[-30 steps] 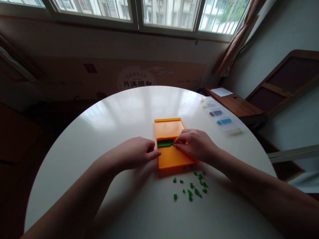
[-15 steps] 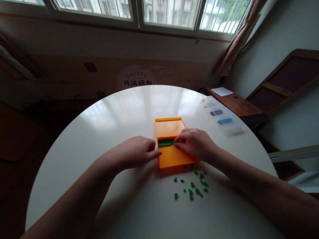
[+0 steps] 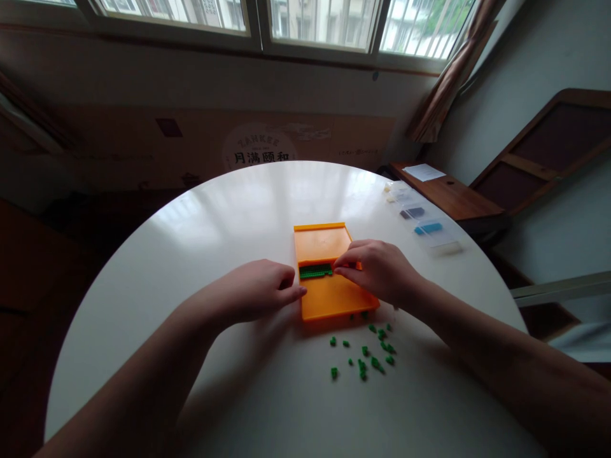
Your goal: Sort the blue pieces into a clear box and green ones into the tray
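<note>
An orange tray (image 3: 321, 243) lies on the round white table (image 3: 238, 216). A green strip of small bricks (image 3: 315, 271) sits across the tray's middle. My left hand (image 3: 258, 292) rests curled against the tray's left edge, fingertips touching it. Fingers of my right hand (image 3: 377, 270) are pinched together at the right end of the green strip, pressing on it. Several loose green bricks (image 3: 365, 356) lie scattered on the table just in front of the tray.
Clear bags of small parts (image 3: 422, 219), one with blue pieces, lie at the table's far right edge. A wooden side table with a paper (image 3: 429, 175) and a chair stand to the right. Windows and a wall are behind.
The view has shifted slightly. Both hands stay at the tray and green strip, almost unmoved.
</note>
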Motion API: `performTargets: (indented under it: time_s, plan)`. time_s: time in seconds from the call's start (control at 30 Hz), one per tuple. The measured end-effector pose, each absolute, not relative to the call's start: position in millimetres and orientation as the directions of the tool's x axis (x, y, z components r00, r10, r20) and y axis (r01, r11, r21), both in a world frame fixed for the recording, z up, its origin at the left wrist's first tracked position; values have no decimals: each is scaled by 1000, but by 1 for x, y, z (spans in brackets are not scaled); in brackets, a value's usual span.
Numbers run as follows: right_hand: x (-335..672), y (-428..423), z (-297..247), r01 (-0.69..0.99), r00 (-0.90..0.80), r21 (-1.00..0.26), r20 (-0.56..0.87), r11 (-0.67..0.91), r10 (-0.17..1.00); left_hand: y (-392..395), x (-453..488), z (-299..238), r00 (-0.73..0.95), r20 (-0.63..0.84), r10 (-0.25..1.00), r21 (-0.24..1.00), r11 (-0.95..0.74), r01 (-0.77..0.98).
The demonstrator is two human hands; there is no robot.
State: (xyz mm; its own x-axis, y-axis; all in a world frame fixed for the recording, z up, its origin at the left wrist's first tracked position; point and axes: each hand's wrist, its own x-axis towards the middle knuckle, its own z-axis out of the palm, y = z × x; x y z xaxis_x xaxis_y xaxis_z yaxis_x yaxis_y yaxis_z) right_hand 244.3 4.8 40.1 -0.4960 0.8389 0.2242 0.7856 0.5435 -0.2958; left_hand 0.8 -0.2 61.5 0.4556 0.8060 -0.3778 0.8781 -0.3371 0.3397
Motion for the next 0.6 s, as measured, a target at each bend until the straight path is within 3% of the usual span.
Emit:
performTargets:
  time_s: [0.1,0.2,0.37,0.47,0.6]
  plan:
    - [253,4,52,744,-531,-320,249,586,810,1,2,62,452,-391,801,329,-337,882]
    - [264,1,69,631,-680,-318,210,707,702,1,3,63,440,-407,800,318,-328,890]
    - [279,-16,93,553,-822,-330,-66,765,565,2,3,63,432,-419,799,314,-319,894]
    - [283,-27,95,610,-792,-304,-206,732,575,2,2,64,433,-412,802,323,-316,892]
    - [285,-33,93,659,-752,-283,-267,697,603,2,3,64,426,-409,807,336,-300,893]
